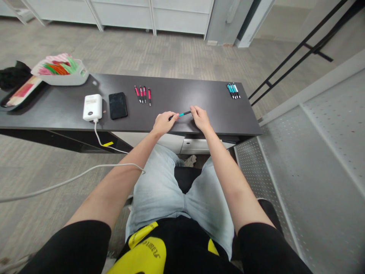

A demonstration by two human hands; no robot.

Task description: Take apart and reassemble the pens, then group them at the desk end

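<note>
My left hand (164,123) is closed around one end of a blue and black pen (182,114), above the front part of the dark table. At the pen's other, black end, the fingers of my right hand (200,117) are pinched on it. A small bit of red shows by my left fingertips; what it is I cannot make out. Several pink and black pens (142,94) lie beyond my left hand, most of them side by side. Toward the far right corner, several blue pens (233,91) lie together in a row.
On the dark table (176,91) a black phone (118,105) lies beside a white power bank (92,107) with a white cable (99,139) hanging over the front edge. Farther left are a white basket (68,78) of colourful packets and a black tray (27,97). A perforated panel stands at right.
</note>
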